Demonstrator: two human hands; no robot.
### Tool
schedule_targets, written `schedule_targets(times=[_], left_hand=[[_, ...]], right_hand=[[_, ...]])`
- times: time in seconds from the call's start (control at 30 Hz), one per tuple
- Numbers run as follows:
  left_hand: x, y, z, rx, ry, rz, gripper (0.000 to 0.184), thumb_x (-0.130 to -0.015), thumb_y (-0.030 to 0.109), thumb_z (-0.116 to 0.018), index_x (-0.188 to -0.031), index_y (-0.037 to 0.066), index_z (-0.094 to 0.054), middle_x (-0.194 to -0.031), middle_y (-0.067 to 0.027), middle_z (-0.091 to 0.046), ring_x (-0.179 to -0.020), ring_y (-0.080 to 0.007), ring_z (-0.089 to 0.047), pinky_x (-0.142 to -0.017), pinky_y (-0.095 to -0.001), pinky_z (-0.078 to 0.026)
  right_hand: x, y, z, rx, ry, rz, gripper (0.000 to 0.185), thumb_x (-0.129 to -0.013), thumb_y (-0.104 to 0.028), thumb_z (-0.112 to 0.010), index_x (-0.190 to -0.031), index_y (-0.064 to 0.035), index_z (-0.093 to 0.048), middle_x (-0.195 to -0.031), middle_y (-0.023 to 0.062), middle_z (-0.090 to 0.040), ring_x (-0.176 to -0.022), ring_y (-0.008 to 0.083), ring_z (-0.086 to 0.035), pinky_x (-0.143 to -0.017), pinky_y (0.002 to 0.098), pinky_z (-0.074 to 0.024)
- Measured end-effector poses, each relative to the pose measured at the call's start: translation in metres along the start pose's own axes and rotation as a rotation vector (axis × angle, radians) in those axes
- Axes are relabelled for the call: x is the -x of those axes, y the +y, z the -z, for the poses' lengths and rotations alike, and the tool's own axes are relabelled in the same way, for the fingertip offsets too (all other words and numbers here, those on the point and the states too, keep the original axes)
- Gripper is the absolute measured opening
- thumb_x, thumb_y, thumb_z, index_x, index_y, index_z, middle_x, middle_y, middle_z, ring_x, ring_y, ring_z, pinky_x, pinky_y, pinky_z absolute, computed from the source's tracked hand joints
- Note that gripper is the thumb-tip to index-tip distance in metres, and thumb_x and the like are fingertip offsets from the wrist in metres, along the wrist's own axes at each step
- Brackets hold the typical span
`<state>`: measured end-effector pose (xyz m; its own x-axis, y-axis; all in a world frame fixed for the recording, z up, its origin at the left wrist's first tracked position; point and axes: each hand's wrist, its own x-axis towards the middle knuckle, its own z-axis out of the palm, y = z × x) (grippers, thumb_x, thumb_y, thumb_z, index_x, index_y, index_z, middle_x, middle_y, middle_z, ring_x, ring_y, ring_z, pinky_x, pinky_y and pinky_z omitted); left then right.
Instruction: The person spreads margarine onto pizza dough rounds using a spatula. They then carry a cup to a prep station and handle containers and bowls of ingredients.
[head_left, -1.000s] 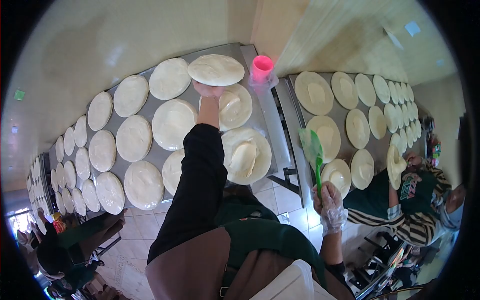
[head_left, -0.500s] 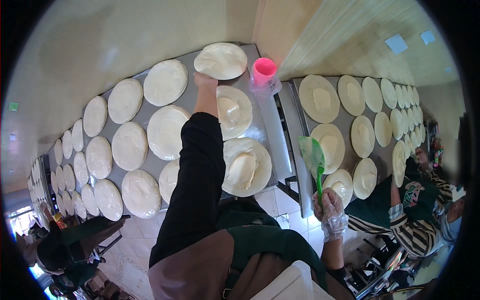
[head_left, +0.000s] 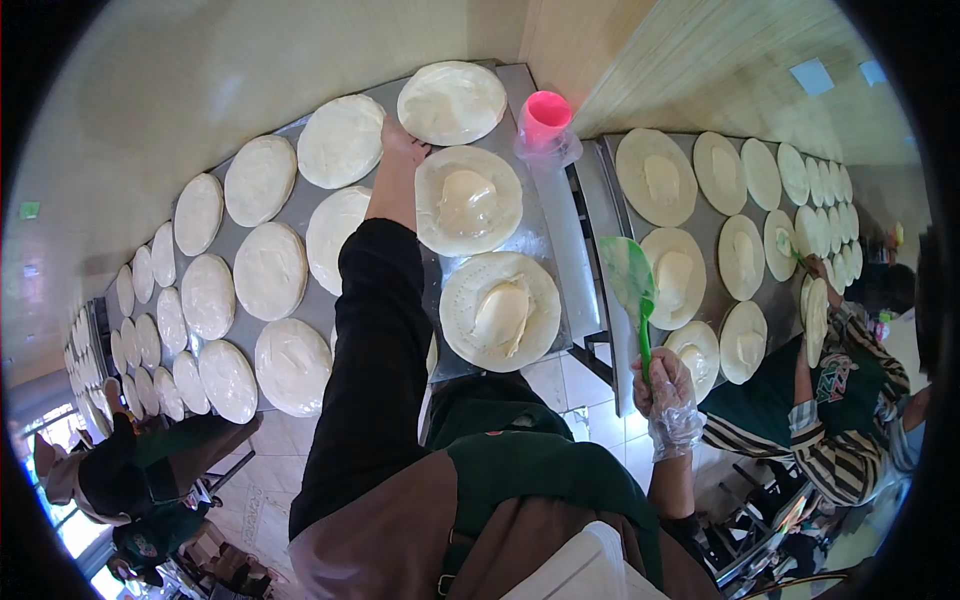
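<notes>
My left hand [head_left: 403, 143], bare, is low at the table among pale dough rounds. It lies between the back-corner round [head_left: 452, 103] and the round to its left [head_left: 341, 141]; its fingers point toward a round with a creamy mound [head_left: 468, 200]. Its fingers are partly hidden, and I cannot tell whether they grip anything. My right hand [head_left: 668, 405], in a clear plastic glove, is closed around the handle of a green spatula [head_left: 630, 280], blade up, in front of the right-hand table. Nearest my body is another round with a creamy mound [head_left: 500, 311].
A pink cup [head_left: 547, 118] in clear plastic stands at the table's back corner. Across a gap, the right-hand metal table [head_left: 705, 240] bears many rounds. A co-worker [head_left: 840, 400] there holds a round and a green spatula. Another person [head_left: 130, 480] is at far left.
My left hand and forearm have shifted left, uncovering more of the mounded round. The spatula remains in my right hand. At right, the co-worker's green spatula now shows over a round.
</notes>
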<state>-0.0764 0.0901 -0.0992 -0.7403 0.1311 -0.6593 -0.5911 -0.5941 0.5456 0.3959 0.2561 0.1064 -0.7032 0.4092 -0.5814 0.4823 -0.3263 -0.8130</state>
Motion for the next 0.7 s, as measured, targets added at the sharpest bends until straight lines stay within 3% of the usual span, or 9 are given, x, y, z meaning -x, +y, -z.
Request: schedule_targets(times=[0.07, 0.13, 0.17, 0.23, 0.33, 0.47, 0.53, 0.63, 0.7], left_hand=[[-0.009, -0.002, 0.011, -0.115, 0.062, 0.018, 0.064, -0.092, 0.049, -0.032, -0.135, 0.002, -0.038, -0.127, -0.0189, -0.05, -0.118, -0.032, -0.049, -0.098, -0.0497, -0.038], [-0.037, -0.005, 0.029, -0.683, 0.026, -0.012, 0.058, -0.089, 0.046, -0.038, -0.127, 0.002, -0.049, -0.109, -0.0159, -0.061, -0.105, -0.0301, -0.057, -0.088, -0.0461, -0.045], [-0.033, -0.001, 0.031, -0.685, 0.026, -0.008, 0.058, -0.089, 0.046, -0.038, -0.127, 0.002, -0.049, -0.109, -0.0159, -0.061, -0.105, -0.0301, -0.057, -0.088, -0.0461, -0.045], [-0.024, 0.001, 0.036, -1.714, -0.174, -0.131, 0.049, -0.086, 0.041, -0.046, -0.115, 0.002, -0.057, -0.094, -0.0116, -0.065, -0.091, -0.0279, -0.062, -0.077, -0.043, -0.049], [-0.025, -0.004, 0.049, -1.553, -0.333, -0.123, 0.046, -0.082, 0.035, -0.052, -0.113, 0.002, -0.058, -0.097, -0.0136, -0.065, -0.086, -0.0281, -0.064, -0.076, -0.0412, -0.051], [-0.018, 0.001, 0.052, -1.349, -0.332, 0.029, 0.044, -0.08, 0.03, -0.058, -0.114, 0.003, -0.057, -0.103, -0.0151, -0.064, -0.088, -0.0274, -0.064, -0.079, -0.0401, -0.051], [0.024, 0.025, 0.035, -1.211, -0.459, 0.282, 0.055, -0.078, 0.025, -0.062, -0.127, 0.003, -0.049, -0.117, -0.0152, -0.059, -0.104, -0.0255, -0.059, -0.088, -0.0386, -0.049], [0.063, 0.04, 0.038, -1.032, -0.716, 0.247, 0.069, -0.078, 0.026, -0.065, -0.138, 0.009, -0.036, -0.128, -0.009, -0.05, -0.122, -0.0194, -0.046, -0.101, -0.0343, -0.039], [0.085, 0.042, 0.041, -0.922, -0.76, 0.272, 0.071, -0.079, 0.024, -0.065, -0.14, 0.007, -0.032, -0.13, -0.0074, -0.049, -0.121, -0.0193, -0.047, -0.1, -0.0342, -0.04]], right_hand=[[0.0, 0.0, -0.002, -0.001, 0.003, -0.002, 0.026, -0.094, -0.03, -0.051, -0.092, -0.005, -0.054, -0.058, -0.0032, -0.042, -0.043, 0.0042, -0.032, -0.04, 0.0183, -0.024], [0.001, -0.001, -0.005, -0.002, 0.01, -0.006, 0.026, -0.094, -0.031, -0.051, -0.092, -0.0051, -0.054, -0.058, -0.0033, -0.041, -0.043, 0.0041, -0.032, -0.04, 0.0182, -0.0241], [0.003, -0.003, -0.006, -0.024, 0.009, -0.004, 0.024, -0.095, -0.028, -0.051, -0.091, -0.0045, -0.055, -0.059, -0.0033, -0.042, -0.044, 0.0038, -0.033, -0.04, 0.018, -0.0253], [0.006, -0.002, -0.007, -0.048, 0.017, -0.015, 0.023, -0.095, -0.026, -0.051, -0.09, -0.0039, -0.055, -0.059, -0.0033, -0.043, -0.045, 0.0036, -0.035, -0.041, 0.0177, -0.0266], [0.008, -0.001, -0.011, -0.061, 0.041, -0.012, 0.023, -0.095, -0.026, -0.05, -0.09, -0.0032, -0.054, -0.06, -0.0029, -0.043, -0.047, 0.0034, -0.035, -0.042, 0.0172, -0.0263], [0.014, 0.009, -0.012, -0.038, 0.062, 0.001, 0.028, -0.094, -0.033, -0.051, -0.093, -0.0044, -0.053, -0.059, -0.0036, -0.041, -0.045, 0.0036, -0.032, -0.041, 0.0181, -0.0237], [0.02, 0.01, -0.013, -0.083, 0.068, -0.016, 0.026, -0.095, -0.03, -0.05, -0.092, -0.0036, -0.054, -0.059, -0.0028, -0.042, -0.045, 0.0034, -0.033, -0.041, 0.0177, -0.0244], [0.021, 0.014, -0.014, -0.158, 0.047, 0.017, 0.025, -0.096, -0.027, -0.05, -0.093, -0.0025, -0.054, -0.06, -0.0017, -0.043, -0.045, 0.0033, -0.032, -0.041, 0.0174, -0.0249], [0.024, 0.014, -0.019, -0.156, 0.06, 0.019, 0.025, -0.096, -0.026, -0.049, -0.093, -0.002, -0.053, -0.06, -0.0016, -0.043, -0.045, 0.0036, -0.032, -0.041, 0.0175, -0.0245]])
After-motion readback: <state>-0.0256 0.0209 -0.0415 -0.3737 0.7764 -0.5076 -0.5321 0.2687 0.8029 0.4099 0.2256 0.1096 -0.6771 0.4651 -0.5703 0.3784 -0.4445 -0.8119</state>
